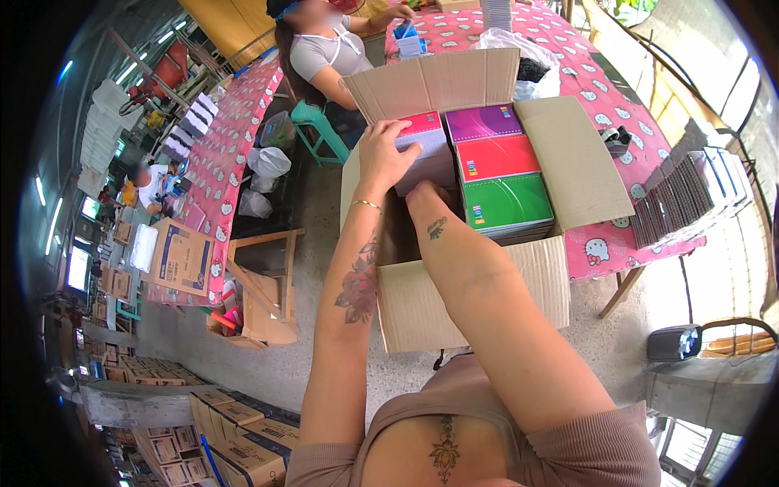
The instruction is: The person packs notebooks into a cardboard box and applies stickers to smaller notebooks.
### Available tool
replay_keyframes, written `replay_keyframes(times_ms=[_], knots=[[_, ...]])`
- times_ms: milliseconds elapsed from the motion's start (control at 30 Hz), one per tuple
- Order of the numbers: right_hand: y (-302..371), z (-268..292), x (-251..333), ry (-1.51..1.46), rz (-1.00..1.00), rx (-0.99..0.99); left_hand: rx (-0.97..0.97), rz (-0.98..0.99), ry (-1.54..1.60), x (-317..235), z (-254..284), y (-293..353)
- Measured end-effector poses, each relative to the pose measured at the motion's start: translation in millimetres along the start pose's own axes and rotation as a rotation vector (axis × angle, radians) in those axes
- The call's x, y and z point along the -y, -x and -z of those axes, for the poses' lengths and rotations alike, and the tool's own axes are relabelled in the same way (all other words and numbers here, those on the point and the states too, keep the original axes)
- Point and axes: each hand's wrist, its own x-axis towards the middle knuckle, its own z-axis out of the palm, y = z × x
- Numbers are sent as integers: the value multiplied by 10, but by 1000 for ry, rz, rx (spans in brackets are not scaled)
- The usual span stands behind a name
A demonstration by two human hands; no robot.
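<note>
An open cardboard box stands in front of me with its flaps folded out. In its right half lie stacks of notebooks, topped by a purple notebook, a red notebook and a green notebook. At the far left of the box, my left hand grips a stack of notebooks with a pinkish-red cover, fingers over its top and thumb on the near side. My right hand reaches down inside the box against the near base of that stack; its fingers are hidden.
A pink patterned table is under the box. Rows of dark-edged notebooks stand at right, near a white plastic bag. Across it a co-worker handles small blue items. Left are a green stool and another table.
</note>
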Motion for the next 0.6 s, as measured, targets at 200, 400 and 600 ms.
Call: replay_keyframes(times_ms=[200,400,600], knots=[[-11,6,35,0,6,3,-5,1,-4,-9,2,7],[-16,-4,64,-6,14,9,-6,-9,-8,-7,8,5],[22,-3,53,-9,11,19,-15,-44,-18,-19,-5,21]])
